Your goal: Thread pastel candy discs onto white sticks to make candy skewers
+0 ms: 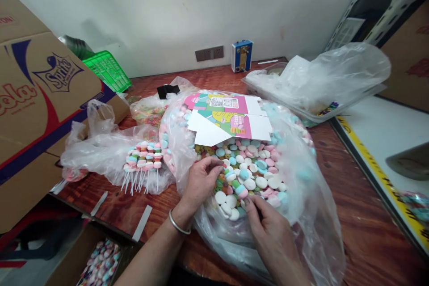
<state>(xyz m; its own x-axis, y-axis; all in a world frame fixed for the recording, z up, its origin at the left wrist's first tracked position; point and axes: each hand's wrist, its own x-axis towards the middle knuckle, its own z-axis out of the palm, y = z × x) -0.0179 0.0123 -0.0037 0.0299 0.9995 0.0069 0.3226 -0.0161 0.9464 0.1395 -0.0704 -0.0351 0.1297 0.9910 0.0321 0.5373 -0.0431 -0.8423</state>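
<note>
A candy skewer (pixel 240 190) of pink, blue, white and green pieces slants between my hands, over a big clear plastic bag (pixel 231 237) of loose candies. At its upper end, the fingers of my left hand (pixel 201 181) are pinched by a small red piece. My right hand (pixel 268 223) pinches its lower end; the stick itself is mostly hidden. Round white, pink and blue candies (pixel 250 183) lie beneath, with small ring-shaped gummies (pixel 219 184) beside them. Left of the bag, several finished-looking candy skewers (pixel 144 158) lie on plastic, white sticks toward me.
A flattened printed carton (pixel 223 118) rests on the candy bag. Cardboard box (pixel 43 98) and green basket (pixel 107 71) stand left. A plastic-covered clear tub (pixel 315 85) sits right, a blue box (pixel 241 56) by the wall. Below the table edge, a carton (pixel 72 250) holds candies.
</note>
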